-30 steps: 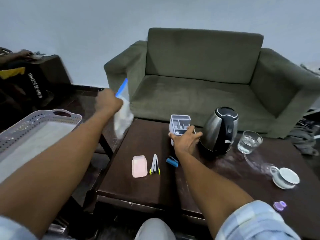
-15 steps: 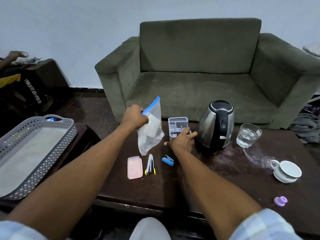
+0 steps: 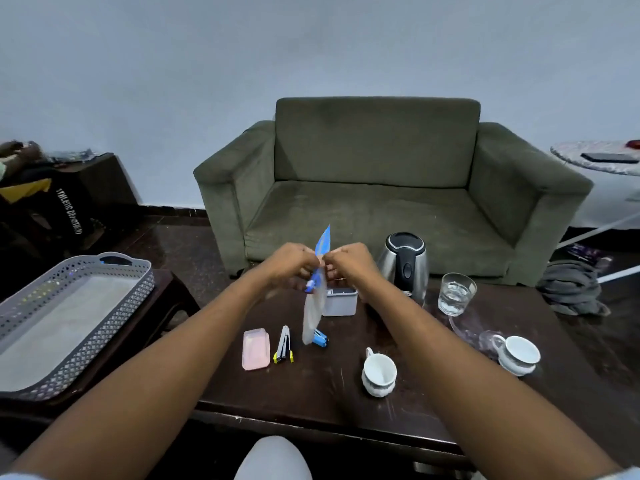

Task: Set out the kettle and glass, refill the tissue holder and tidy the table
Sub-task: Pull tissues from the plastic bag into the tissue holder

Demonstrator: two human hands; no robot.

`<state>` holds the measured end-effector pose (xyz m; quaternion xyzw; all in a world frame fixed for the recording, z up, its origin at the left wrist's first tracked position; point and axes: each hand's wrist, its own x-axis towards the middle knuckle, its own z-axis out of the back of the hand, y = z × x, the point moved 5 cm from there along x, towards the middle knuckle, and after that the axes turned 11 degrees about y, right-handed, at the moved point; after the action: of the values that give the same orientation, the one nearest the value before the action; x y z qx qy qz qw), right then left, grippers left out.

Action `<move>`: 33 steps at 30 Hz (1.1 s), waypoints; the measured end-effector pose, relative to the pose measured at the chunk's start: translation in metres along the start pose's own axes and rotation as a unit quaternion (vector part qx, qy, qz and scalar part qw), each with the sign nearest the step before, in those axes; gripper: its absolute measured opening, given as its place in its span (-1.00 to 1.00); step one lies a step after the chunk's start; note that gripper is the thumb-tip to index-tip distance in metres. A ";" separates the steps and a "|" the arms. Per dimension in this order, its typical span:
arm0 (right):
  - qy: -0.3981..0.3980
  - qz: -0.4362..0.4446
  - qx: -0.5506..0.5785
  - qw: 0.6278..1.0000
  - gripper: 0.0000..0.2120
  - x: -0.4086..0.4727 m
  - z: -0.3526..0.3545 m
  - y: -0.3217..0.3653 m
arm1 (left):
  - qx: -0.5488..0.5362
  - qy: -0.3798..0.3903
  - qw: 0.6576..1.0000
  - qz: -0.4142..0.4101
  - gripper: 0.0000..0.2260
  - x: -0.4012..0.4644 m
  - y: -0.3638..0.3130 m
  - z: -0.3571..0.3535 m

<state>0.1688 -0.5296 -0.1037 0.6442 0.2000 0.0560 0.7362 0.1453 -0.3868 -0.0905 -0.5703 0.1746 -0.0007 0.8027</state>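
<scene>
The zip bag (image 3: 313, 306) hangs over the table (image 3: 322, 389), its blue seal strip pinched on either side by the left hand (image 3: 292, 268) and the right hand (image 3: 349, 265), knuckles nearly meeting, probably to pull the seal apart, though the fingertips are blurred. Directly beneath stands the grey tissue holder (image 3: 341, 301), upright and ready for filling. Beside it, the kettle (image 3: 403, 265) and the glass (image 3: 455, 293) are set out. Nearer the person lie a pink case (image 3: 255, 348), a stapler (image 3: 284, 345) and two cups (image 3: 379, 374).
</scene>
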 end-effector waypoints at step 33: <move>-0.026 0.087 -0.527 0.845 -0.74 -0.034 0.030 0.032 | -0.069 -0.145 0.986 -0.050 -0.90 -0.017 -0.021 -0.023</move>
<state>0.1542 -0.5636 -0.0622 0.1756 0.0641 0.2003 0.9617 0.1272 -0.4118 -0.0736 -0.6262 0.0270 0.0537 0.7774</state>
